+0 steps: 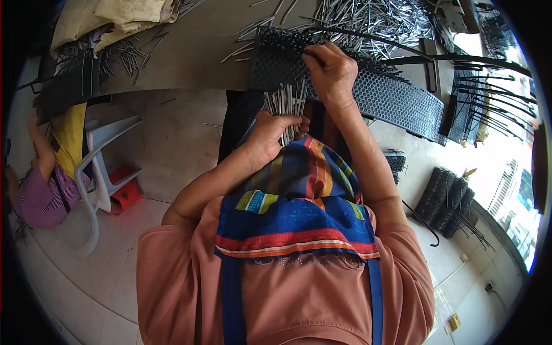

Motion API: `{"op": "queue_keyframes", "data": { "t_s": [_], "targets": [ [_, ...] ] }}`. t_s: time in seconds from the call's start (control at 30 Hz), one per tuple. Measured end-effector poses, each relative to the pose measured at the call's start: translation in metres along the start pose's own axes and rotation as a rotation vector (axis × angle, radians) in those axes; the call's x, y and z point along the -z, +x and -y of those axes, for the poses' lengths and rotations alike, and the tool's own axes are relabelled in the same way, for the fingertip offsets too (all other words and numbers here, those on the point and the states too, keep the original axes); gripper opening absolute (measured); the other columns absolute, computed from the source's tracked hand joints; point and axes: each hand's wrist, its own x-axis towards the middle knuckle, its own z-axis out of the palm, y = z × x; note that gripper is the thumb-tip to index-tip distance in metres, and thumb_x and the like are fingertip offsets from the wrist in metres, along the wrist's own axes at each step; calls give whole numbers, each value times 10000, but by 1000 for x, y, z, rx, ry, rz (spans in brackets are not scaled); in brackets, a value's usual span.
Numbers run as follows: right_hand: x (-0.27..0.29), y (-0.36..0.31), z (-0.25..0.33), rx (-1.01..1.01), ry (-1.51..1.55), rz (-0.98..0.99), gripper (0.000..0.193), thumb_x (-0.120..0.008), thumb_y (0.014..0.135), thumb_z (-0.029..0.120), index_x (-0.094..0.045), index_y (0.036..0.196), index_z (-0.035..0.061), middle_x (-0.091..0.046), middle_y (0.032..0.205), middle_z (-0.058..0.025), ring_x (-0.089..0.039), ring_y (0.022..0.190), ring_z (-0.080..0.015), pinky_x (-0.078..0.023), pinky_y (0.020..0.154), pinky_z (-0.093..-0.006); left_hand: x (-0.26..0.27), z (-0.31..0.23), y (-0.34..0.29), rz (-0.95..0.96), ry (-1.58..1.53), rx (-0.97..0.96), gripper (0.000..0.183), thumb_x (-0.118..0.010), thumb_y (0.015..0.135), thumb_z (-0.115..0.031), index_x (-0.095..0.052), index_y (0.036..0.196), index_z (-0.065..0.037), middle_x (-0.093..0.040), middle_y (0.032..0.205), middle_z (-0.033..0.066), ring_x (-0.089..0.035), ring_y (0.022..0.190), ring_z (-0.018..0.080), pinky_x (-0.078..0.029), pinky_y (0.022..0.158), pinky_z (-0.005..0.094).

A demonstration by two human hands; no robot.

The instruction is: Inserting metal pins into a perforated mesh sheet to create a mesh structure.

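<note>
My left hand is wrapped round a bundle of thin grey metal rods. The rods stand roughly upright in front of the apron on my lap, their tips just below the table edge. Above them and to the right, my right hand is closed in a pinch. Its fingertips are at the long black perforated panel, a sheet full of small round holes, over its left part. Short dark pieces stick up along the far side of that panel. What the right fingers pinch is too small to make out.
A heap of loose grey rods covers the far side of the table. Tan cloth lies at the far left. A white plastic chair and another person are at left. Bundled black pieces stand on the floor at right.
</note>
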Motion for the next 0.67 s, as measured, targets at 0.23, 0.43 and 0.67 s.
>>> {"op": "queue_keyframes", "data": {
  "t_s": [0.23, 0.43, 0.67],
  "targets": [
    [5, -5, -5, -28, -9, 9, 125, -736, 780, 67, -734, 902, 36, -642, 739, -91, -642, 622, -202, -489, 581, -287, 0, -2, -8, 2, -83, -39, 153, -641, 814, 29, -662, 961, 66, -709, 872, 169, -698, 736, 246, -576, 623, 352],
    [1, -10, -9, -10, 100, -44, 133, -746, 765, 57, -731, 896, 36, -634, 729, -86, -636, 612, -208, -484, 571, -290, 1, -1, -8, 25, -99, -49, 175, -631, 817, 29, -653, 986, 63, -707, 881, 167, -694, 741, 239, -573, 627, 358],
    [6, -1, 1, 76, -23, 30, 123, -737, 782, 76, -735, 904, 64, -656, 770, -88, -663, 646, -224, -500, 584, -306, -1, -1, -10, 59, -90, -98, 189, -631, 820, 13, -664, 1004, 36, -715, 872, 168, -702, 725, 248, -578, 614, 358]
  ]
}}
